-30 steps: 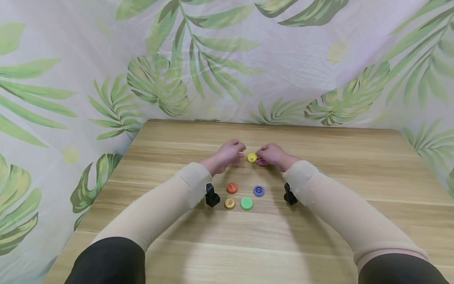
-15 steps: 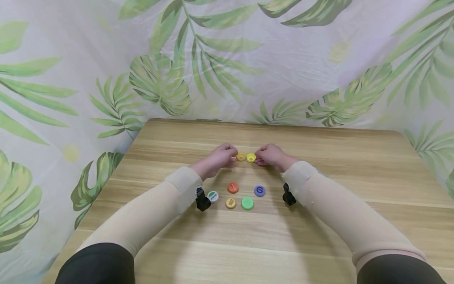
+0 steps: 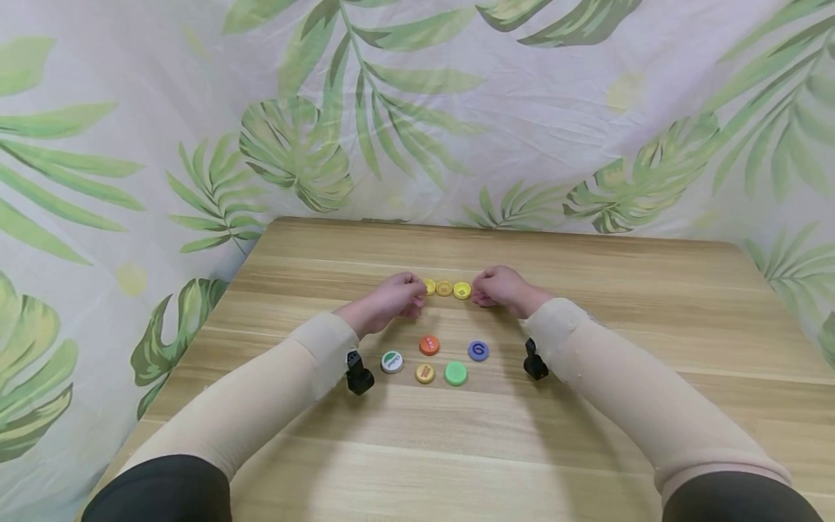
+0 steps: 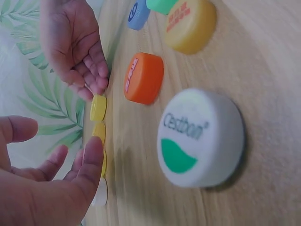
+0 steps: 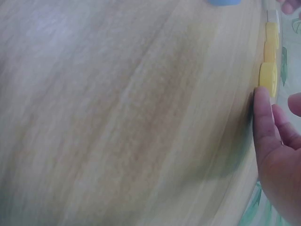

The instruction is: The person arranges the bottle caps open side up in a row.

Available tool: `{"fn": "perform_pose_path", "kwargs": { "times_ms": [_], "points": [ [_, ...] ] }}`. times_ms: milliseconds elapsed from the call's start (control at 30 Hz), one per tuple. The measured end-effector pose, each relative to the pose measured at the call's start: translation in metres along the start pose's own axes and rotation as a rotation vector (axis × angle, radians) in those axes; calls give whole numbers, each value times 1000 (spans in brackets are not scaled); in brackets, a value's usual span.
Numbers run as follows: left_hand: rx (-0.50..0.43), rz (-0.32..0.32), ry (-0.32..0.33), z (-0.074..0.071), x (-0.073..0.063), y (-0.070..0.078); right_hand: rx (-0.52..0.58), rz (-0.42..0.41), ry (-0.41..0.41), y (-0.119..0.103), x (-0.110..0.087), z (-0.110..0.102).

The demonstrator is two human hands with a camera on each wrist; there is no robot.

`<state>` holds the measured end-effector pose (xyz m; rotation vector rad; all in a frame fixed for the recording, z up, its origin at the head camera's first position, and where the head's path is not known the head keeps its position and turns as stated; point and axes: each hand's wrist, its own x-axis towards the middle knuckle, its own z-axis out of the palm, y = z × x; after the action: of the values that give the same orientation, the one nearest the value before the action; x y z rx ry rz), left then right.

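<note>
Treat the step in hand, by judgement, as aligning bottle caps in a row on the far part of the wood-grain table (image 3: 457,449). From right to left along the row, identify a bright yellow cap (image 3: 462,291), an amber-yellow cap (image 3: 444,288), a second yellow cap (image 3: 430,287) and a plain white cap (image 4: 101,195), visible in the wrist views only. Note the right hand (image 3: 505,288) gripping nothing: fingers extended, with one fingertip at the outer edge of the bright yellow cap, apparently in contact. Note the left hand (image 3: 396,294) likewise gripping nothing, at the opposite end of the row, thumb spread well away from the fingers; impossible to tell from these views whether touching a cap. For a straight row, use the right fingertip as a stop and push lightly from the left end, low on the cap wall. Avoid pressing down on a rim, for risk of tipping; avoid excess force, likely to buckle the row. Expect easy sliding across smooth wood grain. Nearer the body, leave undisturbed the loose group of squat, round, apparently plastic caps: orange-red cap (image 3: 429,345) with pale lettering, white-and-green cap (image 3: 392,362), tan cap (image 3: 425,373) with reddish print, light green cap (image 3: 456,373), and blue cap (image 3: 478,351) with a dark looped mark.
</note>
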<state>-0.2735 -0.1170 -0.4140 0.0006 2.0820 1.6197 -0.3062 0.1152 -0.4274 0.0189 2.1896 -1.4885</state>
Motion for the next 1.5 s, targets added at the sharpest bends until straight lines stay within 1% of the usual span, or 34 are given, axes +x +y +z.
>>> {"fn": "perform_pose_path", "kwargs": {
  "times_ms": [33,100,233,333,400,433,567,633,767,900,1000,1167,1233,1367,1500],
  "points": [
    [8,-10,-21,-1,-1,-1,-21,-1,-19,0,-1,-1],
    [28,-33,-66,-3,-4,-2,-88,-7,-82,1,-3,-1],
    [78,-86,-144,-6,-8,-4,-225,-49,-254,-4,-11,7],
    [115,-96,-181,-5,-9,-5,-330,-99,-348,-9,-16,19],
    [137,-85,-194,-3,-9,-5,-418,-133,-385,-12,-18,28],
    [148,-77,-196,-3,-8,-6,-480,-157,-394,-13,-19,32],
    [155,-63,-180,1,-6,-6,-674,-235,-364,-17,-24,45],
    [155,-67,-171,1,-5,-5,-726,-273,-332,-17,-26,50],
    [172,-73,-151,2,-4,-4,-726,-292,-282,-15,-27,52],
    [163,-74,-120,1,-5,-2,-695,-275,-231,-12,-28,52],
    [169,-75,-102,-2,-5,-3,-697,-266,-218,-12,-27,54],
    [305,-58,-99,-5,-10,-5,-766,-285,-199,-12,-24,59],
    [338,-53,-105,-4,-12,-4,-776,-290,-177,-12,-23,60],
    [316,-61,-112,0,-11,-2,-728,-283,-147,-12,-21,60],
    [277,-77,-97,5,-7,-3,-658,-283,-147,-13,-21,58]
  ]
}}
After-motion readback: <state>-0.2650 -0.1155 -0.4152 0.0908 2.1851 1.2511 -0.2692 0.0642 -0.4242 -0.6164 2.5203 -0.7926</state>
